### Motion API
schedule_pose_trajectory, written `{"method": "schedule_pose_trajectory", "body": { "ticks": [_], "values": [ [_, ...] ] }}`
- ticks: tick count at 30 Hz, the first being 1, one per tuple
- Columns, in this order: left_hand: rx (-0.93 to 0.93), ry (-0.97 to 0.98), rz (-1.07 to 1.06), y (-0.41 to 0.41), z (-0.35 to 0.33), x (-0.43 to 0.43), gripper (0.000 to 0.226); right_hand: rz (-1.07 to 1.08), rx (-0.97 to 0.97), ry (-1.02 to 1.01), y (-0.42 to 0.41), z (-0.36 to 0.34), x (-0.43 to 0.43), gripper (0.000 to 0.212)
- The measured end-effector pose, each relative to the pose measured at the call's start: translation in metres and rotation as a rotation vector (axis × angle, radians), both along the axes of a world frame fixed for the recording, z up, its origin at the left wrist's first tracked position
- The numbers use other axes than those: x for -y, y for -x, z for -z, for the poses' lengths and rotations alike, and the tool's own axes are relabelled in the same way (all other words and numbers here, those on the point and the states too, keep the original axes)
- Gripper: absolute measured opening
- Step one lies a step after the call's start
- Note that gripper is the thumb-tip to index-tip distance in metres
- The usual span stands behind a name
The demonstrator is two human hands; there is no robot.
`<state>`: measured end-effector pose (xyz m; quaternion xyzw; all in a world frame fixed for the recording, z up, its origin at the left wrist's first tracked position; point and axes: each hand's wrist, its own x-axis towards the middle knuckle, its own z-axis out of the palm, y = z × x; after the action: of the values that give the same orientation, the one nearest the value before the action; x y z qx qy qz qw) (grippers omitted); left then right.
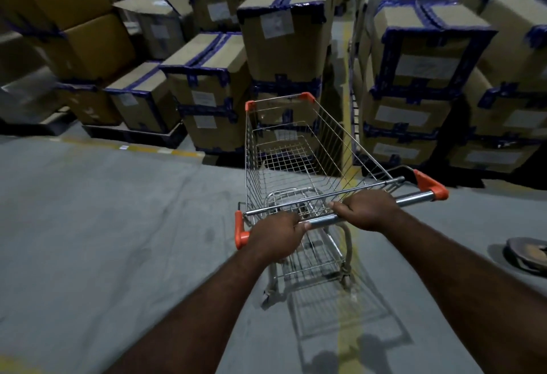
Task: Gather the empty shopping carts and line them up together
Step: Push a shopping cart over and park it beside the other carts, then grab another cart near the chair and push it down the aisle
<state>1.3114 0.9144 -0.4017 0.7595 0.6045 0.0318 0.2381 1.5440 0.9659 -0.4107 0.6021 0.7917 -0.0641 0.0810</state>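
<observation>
An empty wire shopping cart (296, 148) with orange corner caps stands on the grey floor in front of me, its nose toward the stacked boxes. My left hand (275, 234) grips the left part of its chrome handle bar (414, 198). My right hand (367, 210) grips the bar a little right of the middle. Both fists are closed around the bar. The basket holds nothing. No other cart is in view.
Stacks of cardboard boxes (284, 27) taped in blue stand on pallets close ahead and to the right (420, 56). A narrow aisle with a yellow floor line (346, 166) runs between them. Open grey floor lies to the left. A dark round object (527, 252) lies at right.
</observation>
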Motion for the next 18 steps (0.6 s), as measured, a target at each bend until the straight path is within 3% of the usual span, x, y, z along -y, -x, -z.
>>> {"method": "schedule_pose_trajectory", "body": {
  "ticks": [3,6,13,18],
  "values": [
    [0.088,0.003,-0.031,0.002,-0.007,-0.001,0.030,-0.044,0.042,0.074,0.005,-0.012,-0.007,0.069],
    [0.094,-0.083,-0.077,0.014,-0.014,0.000,0.035,-0.137,0.141,-0.027,0.026,-0.027,-0.018,0.059],
    [-0.031,-0.288,-0.256,0.093,-0.038,0.022,0.043,-0.302,-0.113,-0.166,0.139,-0.057,-0.004,0.053],
    [-0.187,-0.350,-0.408,0.196,-0.067,0.072,0.061,-0.460,-0.154,-0.174,0.238,-0.090,0.029,0.061]
  ]
}}
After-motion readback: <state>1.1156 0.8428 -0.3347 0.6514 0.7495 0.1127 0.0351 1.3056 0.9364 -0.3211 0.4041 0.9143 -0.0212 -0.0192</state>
